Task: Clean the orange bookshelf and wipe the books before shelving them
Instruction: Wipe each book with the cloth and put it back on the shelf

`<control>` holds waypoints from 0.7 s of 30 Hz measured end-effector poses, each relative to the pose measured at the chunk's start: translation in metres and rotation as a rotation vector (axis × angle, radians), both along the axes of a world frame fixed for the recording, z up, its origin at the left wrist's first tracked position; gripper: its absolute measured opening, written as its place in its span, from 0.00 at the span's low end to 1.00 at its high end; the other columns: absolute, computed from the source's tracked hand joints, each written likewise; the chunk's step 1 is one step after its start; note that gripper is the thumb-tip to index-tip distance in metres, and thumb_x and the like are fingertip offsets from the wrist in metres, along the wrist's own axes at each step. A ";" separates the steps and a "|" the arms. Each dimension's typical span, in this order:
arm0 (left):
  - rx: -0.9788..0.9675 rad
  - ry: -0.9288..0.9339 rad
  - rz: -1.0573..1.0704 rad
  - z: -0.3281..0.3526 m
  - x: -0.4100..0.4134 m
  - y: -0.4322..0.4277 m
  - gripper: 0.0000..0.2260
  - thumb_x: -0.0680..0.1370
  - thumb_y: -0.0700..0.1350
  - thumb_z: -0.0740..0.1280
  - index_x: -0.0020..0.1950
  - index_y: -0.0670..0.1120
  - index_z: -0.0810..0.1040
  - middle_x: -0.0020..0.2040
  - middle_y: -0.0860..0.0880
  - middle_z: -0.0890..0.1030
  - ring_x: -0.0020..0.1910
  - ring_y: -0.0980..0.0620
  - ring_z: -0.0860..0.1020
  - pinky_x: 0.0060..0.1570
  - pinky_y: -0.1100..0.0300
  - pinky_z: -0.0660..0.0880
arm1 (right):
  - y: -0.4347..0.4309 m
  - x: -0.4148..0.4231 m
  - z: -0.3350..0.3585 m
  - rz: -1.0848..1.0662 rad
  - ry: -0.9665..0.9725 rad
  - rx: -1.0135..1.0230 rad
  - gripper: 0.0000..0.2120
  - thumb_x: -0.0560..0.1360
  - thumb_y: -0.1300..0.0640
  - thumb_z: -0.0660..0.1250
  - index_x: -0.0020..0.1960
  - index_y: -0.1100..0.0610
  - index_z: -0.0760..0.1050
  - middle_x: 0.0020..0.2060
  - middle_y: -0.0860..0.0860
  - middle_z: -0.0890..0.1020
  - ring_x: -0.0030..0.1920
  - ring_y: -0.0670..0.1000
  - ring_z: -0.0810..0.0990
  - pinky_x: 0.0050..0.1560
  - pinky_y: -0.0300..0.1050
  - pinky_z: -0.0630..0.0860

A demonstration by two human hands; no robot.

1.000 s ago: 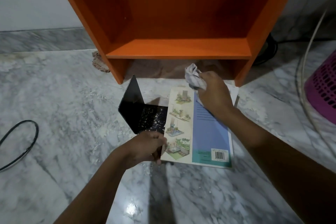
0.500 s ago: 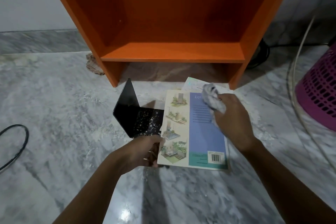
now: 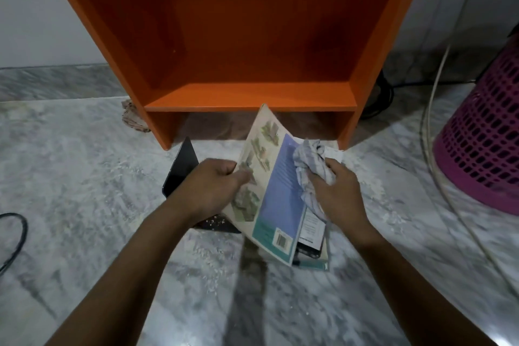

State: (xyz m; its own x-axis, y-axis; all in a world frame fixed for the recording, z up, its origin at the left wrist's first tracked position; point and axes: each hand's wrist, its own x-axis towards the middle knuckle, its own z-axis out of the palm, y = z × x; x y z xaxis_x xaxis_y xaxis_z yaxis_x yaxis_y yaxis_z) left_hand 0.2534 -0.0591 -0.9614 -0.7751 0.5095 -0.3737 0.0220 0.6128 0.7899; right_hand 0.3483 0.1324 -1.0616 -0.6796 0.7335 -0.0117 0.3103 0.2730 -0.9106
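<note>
Two hands, left hand (image 3: 216, 188) fingers gripping tilted book (image 3: 278, 194), right hand (image 3: 337, 194) fingers clutching cloth (image 3: 309, 160) against it

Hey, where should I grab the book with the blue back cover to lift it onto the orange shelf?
Take the book by its long left edge, about midway along, coming from the left with thumb on top. That edge is tilted up off the stack, so fingers fit under, and the left hand grips there. It bends, so avoid corners.
</note>
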 end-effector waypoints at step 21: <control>-0.415 0.660 -0.572 -0.067 0.088 0.096 0.10 0.79 0.51 0.60 0.55 0.47 0.75 0.53 0.44 0.80 0.52 0.41 0.79 0.50 0.52 0.74 | 0.038 0.025 -0.002 -0.248 0.203 -0.778 0.05 0.78 0.56 0.67 0.50 0.57 0.77 0.38 0.56 0.82 0.31 0.50 0.82 0.31 0.44 0.80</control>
